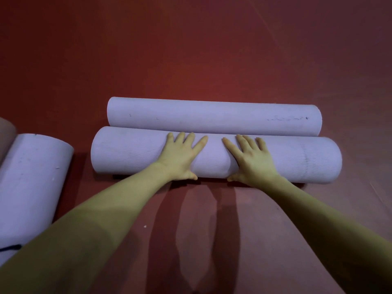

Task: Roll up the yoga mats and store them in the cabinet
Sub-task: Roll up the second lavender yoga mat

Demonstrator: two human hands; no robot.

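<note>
Both my hands, left hand [180, 158] and right hand [252, 160], press flat and spread on the near roll [127, 153] — ease off and it could spring loose against the far roll [212, 115]

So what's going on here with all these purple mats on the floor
A person is pressing both hands flat on a rolled purple yoga mat lying on the red floor, left hand and right hand near its middle. A second rolled mat lies just behind, against it. A third mat sits off to the left. No cabinet is in view.
</note>
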